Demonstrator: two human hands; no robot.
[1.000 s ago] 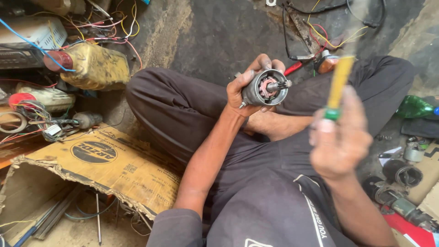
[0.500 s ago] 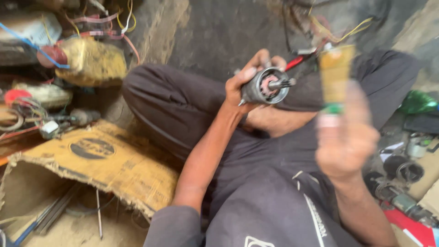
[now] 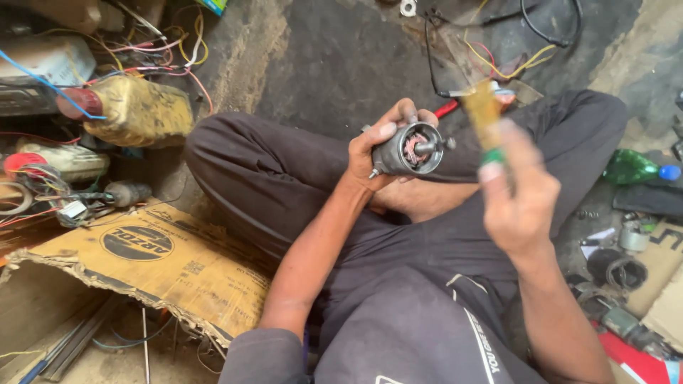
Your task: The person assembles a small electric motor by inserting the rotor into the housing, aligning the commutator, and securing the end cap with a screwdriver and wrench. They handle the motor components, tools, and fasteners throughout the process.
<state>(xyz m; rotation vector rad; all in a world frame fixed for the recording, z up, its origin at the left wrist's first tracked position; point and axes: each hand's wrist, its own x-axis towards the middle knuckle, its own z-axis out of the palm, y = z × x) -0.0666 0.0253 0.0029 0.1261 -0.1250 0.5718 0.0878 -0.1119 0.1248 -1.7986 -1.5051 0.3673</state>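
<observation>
My left hand [image 3: 377,146] grips a small grey cylindrical electric motor [image 3: 409,151], its open end facing me with copper windings and a short shaft showing. My right hand [image 3: 523,199] is raised closer to the camera and holds a screwdriver with a yellow, amber-tinted handle and a green band [image 3: 486,117]; its tip is blurred and points up and away past the motor. The two hands are a short distance apart above my crossed legs in dark trousers.
A torn cardboard box [image 3: 142,259] lies at lower left. Tangled coloured wires [image 3: 121,43] and a yellow wrapped bundle [image 3: 139,110] sit at upper left. A green bottle [image 3: 633,169] and metal parts [image 3: 615,274] lie at right. Black and yellow cables [image 3: 512,50] cross the dark floor ahead.
My right hand has shifted slightly left and lower with the screwdriver, its handle now nearer the motor. The left hand keeps the motor in nearly the same place, turned a little.
</observation>
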